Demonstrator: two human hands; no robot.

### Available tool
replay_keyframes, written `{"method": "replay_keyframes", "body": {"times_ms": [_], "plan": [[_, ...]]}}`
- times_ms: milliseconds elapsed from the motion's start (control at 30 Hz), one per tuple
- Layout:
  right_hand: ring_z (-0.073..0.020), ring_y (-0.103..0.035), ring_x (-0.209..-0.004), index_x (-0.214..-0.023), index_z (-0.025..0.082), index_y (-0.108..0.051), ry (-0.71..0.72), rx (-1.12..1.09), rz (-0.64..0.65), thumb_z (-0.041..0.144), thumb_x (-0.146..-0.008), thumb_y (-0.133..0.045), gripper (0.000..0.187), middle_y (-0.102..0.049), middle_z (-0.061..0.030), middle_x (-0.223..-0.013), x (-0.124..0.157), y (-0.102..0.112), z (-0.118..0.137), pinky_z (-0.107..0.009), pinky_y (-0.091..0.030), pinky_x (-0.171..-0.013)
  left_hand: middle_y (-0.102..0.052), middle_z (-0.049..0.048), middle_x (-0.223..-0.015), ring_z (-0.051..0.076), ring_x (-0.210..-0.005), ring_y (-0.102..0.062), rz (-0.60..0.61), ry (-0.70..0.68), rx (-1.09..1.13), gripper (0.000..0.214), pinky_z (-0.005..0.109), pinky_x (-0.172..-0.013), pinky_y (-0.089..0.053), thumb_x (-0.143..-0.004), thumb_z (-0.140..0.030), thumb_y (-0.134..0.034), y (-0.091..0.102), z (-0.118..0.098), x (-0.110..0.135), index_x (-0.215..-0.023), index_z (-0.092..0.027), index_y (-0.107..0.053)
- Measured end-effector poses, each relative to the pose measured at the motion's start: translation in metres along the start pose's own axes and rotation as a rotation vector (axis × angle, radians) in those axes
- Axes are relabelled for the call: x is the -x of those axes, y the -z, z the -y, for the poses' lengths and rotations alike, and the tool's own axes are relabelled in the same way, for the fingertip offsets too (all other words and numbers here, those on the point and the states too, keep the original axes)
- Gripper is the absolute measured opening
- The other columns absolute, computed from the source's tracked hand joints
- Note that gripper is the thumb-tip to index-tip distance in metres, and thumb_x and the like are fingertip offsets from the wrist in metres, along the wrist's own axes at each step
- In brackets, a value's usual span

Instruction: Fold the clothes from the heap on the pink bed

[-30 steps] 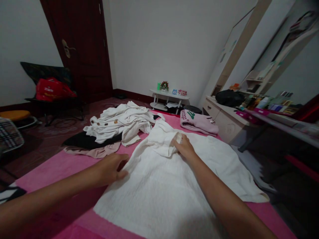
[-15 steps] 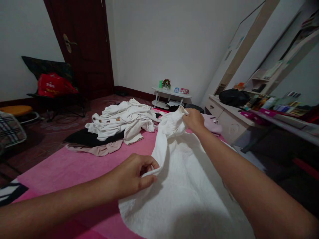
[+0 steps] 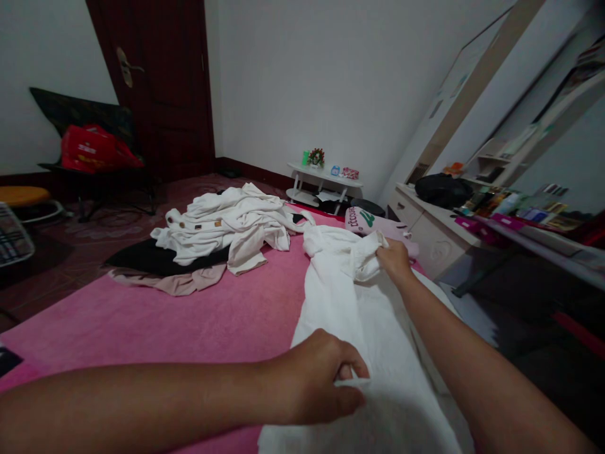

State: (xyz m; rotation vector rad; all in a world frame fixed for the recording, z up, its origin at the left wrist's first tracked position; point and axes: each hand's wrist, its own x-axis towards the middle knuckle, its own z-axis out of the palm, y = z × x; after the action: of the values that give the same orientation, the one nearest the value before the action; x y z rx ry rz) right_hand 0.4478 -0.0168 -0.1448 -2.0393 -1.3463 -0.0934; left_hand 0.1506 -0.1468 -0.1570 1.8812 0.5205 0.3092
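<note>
A white shirt lies lengthwise on the pink bedspread, partly folded over itself. My left hand pinches a fold of it near its lower part, fingers closed on the cloth. Farther off, my right hand grips a bunched end of the shirt, perhaps a cuff or collar; I cannot tell which. Just beyond that hand lies a folded light pink garment with a green print and lettering.
A heap of white clothes rests left of the shirt on a black garment and a dusty pink one. A cluttered dresser stands at the right. Past the bed is a low white shelf table.
My left hand has drawn its edge of the shirt rightward, across the body of the garment. My right hand has shifted right and slightly lower, uncovering the pink garment's print.
</note>
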Motion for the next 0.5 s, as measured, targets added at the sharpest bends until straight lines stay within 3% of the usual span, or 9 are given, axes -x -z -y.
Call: {"method": "replay_keyframes", "body": {"times_ms": [67,167,233,300,400,500], "plan": [[-0.0194,-0.060,-0.067,-0.081,0.015,-0.072,-0.022,0.017,0.051,0.024,-0.073,-0.050,0.026,-0.070,-0.0085,-0.074,0.005,-0.004,-0.010,-0.023,-0.036,-0.054,-0.060,-0.0021,-0.067,0.010,-0.056,-0.052,0.118,0.052,0.048,0.025,0.019,-0.050,-0.038,-0.071,-0.033,-0.068,-0.008,0.011,-0.009,-0.092,-0.019,-0.069],[-0.0202,-0.062,-0.075,-0.081,0.017,-0.072,-0.063,0.044,0.195,0.019,-0.070,-0.051,0.024,-0.071,-0.0083,-0.080,0.014,-0.010,-0.021,-0.024,-0.038,-0.059,-0.059,0.0001,-0.064,0.013,-0.056,-0.057,0.421,0.191,0.276,0.032,0.023,-0.055,-0.047,-0.072,-0.048,-0.067,-0.013,0.023,-0.025,-0.078,-0.017,-0.065],[-0.0204,-0.062,-0.077,-0.079,0.018,-0.072,-0.081,0.036,0.275,0.015,-0.066,-0.053,0.024,-0.070,-0.0073,-0.078,0.020,-0.013,-0.025,-0.025,-0.039,-0.061,-0.059,0.0013,-0.064,0.014,-0.055,-0.059,0.476,0.190,0.362,0.036,0.026,-0.056,-0.050,-0.077,-0.052,-0.061,-0.007,0.023,-0.036,-0.077,-0.016,-0.063],[-0.0198,-0.061,-0.073,-0.073,0.018,-0.071,-0.091,0.004,0.331,0.012,-0.061,-0.054,0.022,-0.069,-0.0052,-0.071,0.024,-0.011,-0.025,-0.025,-0.039,-0.060,-0.060,0.0028,-0.068,0.014,-0.059,-0.060,0.306,0.037,0.198,0.032,0.026,-0.061,-0.050,-0.084,-0.045,-0.056,0.004,0.018,-0.046,-0.083,-0.015,-0.064],[-0.0178,-0.058,-0.063,-0.069,0.016,-0.068,-0.098,-0.065,0.427,0.010,-0.054,-0.053,0.022,-0.065,-0.0023,-0.062,0.024,0.001,-0.020,-0.024,-0.039,-0.055,-0.064,0.0084,-0.086,0.019,-0.080,-0.061,-0.078,-0.250,-0.283,0.020,0.029,-0.076,-0.048,-0.086,-0.025,-0.052,0.021,0.011,-0.057,-0.097,-0.014,-0.066],[-0.0158,-0.057,-0.060,-0.084,0.015,-0.068,-0.107,-0.258,0.477,0.011,-0.052,-0.051,0.036,-0.067,-0.0025,-0.071,0.013,0.016,-0.009,-0.023,-0.041,-0.051,-0.060,0.0112,-0.107,0.022,-0.099,-0.056,-0.219,-0.347,-0.494,0.028,0.031,-0.086,-0.046,-0.084,-0.017,-0.052,0.022,0.017,-0.061,-0.111,-0.016,-0.060]]}}
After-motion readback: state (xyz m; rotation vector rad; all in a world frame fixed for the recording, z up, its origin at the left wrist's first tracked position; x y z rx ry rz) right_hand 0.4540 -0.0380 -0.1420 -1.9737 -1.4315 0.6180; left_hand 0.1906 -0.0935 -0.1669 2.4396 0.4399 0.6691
